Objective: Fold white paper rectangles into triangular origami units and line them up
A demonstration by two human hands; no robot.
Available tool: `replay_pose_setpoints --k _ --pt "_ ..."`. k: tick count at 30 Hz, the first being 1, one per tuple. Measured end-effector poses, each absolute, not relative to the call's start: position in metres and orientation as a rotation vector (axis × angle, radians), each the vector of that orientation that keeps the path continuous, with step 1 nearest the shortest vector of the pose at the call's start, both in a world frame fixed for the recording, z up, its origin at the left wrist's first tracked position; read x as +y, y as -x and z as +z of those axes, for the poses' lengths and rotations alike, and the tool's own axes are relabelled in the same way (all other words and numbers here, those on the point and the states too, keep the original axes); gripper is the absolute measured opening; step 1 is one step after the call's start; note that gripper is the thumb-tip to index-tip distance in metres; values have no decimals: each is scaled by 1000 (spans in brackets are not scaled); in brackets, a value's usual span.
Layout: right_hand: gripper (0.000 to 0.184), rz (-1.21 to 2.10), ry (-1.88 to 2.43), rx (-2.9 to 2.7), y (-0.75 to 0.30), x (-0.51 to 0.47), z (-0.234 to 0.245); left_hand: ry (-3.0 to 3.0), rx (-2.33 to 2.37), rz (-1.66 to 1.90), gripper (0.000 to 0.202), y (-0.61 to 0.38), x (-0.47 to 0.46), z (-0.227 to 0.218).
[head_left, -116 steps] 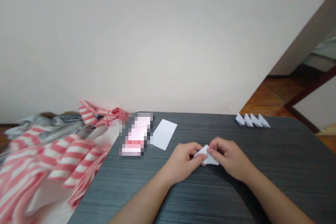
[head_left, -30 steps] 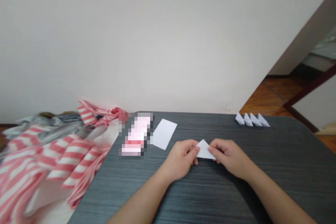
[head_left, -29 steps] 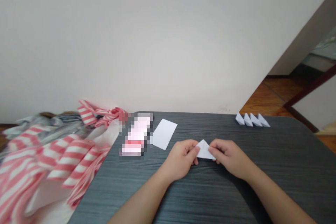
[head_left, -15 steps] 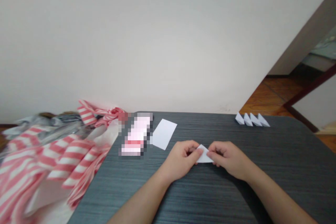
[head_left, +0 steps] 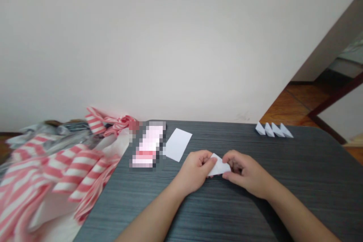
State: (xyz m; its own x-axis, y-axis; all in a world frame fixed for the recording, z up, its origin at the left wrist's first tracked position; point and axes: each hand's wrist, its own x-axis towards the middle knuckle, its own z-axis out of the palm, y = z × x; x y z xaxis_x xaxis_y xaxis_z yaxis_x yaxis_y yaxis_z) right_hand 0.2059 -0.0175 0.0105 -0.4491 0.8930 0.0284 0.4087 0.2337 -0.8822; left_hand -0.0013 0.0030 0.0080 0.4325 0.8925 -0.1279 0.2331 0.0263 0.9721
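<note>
A small piece of folded white paper (head_left: 219, 166) is held just above the dark table. My left hand (head_left: 197, 170) pinches its left side, with the thumb on top and the fingers curled behind. At the right corner of the paper is my right hand (head_left: 245, 172). Its thumb and index finger are parted around that corner, the thumb lying below the paper's lower edge. The other right fingers are curled and partly hidden behind the corner, so I cannot tell how firmly they touch it.
On the dark wood-grain table (head_left: 204, 211), a flat white paper sheet (head_left: 178, 144) lies left of my hands, beside a blurred-out pinkish rectangular object (head_left: 149, 145). Several folded white paper pieces (head_left: 273, 130) stand in a row at the back right. Red-and-white striped cloth (head_left: 70, 170) is heaped at left.
The right thumb has come off the paper and moved down, and the right fingers have spread. The paper has tilted and its right corner now shows. My left hand keeps its pinch.
</note>
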Motion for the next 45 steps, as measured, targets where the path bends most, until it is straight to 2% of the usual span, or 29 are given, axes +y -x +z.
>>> replay_pose_setpoints --k 4,11,21,31,37,45 --pt "10 994 1158 -2075 -206 -15 12 -1516 1052 685 31 2 3 8" --pt "1 926 1075 -2138 -204 -14 18 -1575 1059 669 32 3 3 9" --pt "13 898 995 -2161 -205 -10 15 -1542 1000 678 19 2 3 7" --pt "13 909 1024 -2136 -202 -11 13 -1643 1040 628 22 4 2 10" --pt "11 872 1083 -2111 -202 -10 16 -1691 1007 630 30 5 2 20" --pt "12 832 1137 -2102 -200 -7 12 -1710 981 644 16 5 3 16"
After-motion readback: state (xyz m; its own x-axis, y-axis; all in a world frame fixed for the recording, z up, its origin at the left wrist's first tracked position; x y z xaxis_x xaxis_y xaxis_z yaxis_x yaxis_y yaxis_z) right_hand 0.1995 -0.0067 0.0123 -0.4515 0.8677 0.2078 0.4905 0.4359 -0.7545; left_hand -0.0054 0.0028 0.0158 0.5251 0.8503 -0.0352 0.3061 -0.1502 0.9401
